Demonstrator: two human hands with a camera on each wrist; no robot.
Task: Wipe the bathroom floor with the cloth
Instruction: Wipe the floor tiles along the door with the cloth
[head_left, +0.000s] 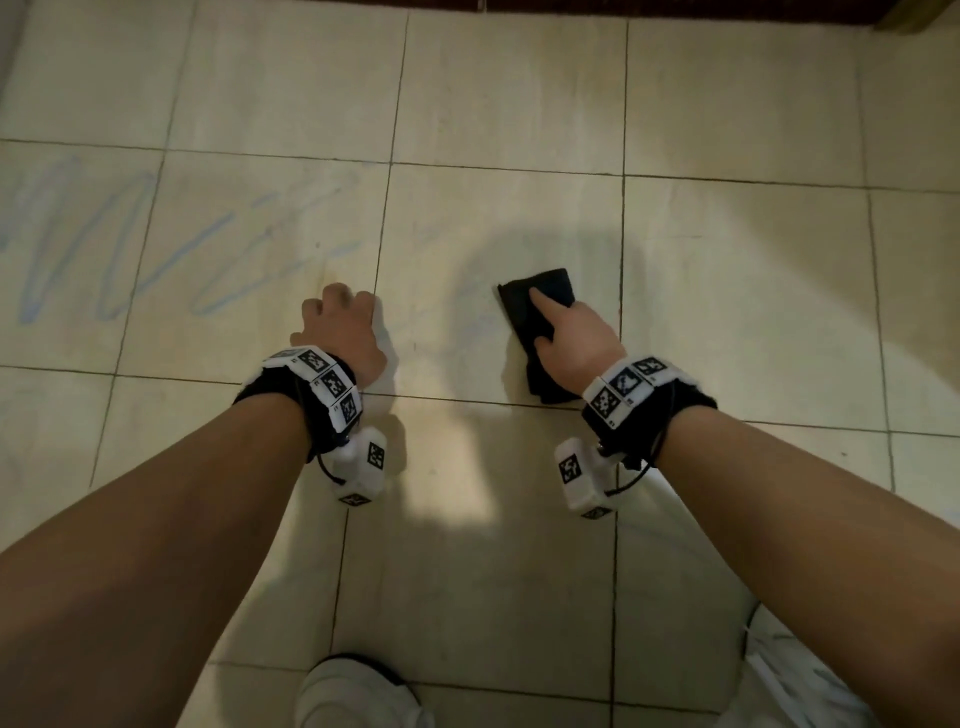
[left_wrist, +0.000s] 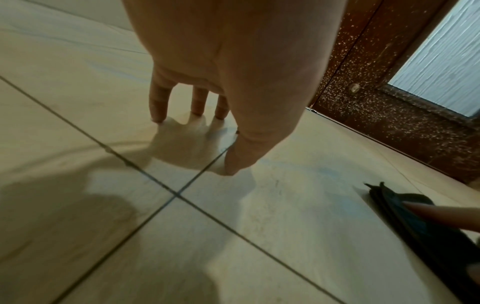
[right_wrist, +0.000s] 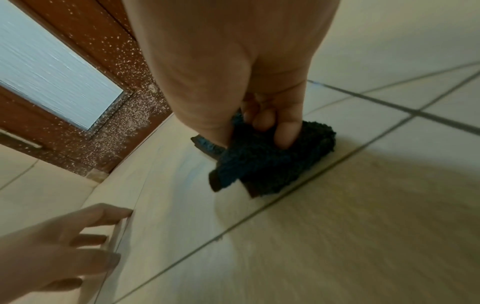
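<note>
A dark folded cloth lies on the pale tiled floor, right of centre in the head view. My right hand presses it down, index finger stretched over the top. In the right wrist view the other fingers curl into the cloth and grip it. My left hand is propped on the floor to the cloth's left, holding nothing. Its straight fingertips touch the tile. Blue scribbled marks cover the tiles at the far left; fainter blue smears lie between the hands.
A brown speckled door with a frosted glass panel stands along the floor's far edge. My white-clad legs are at the bottom of the head view. Dark grout lines cross the floor.
</note>
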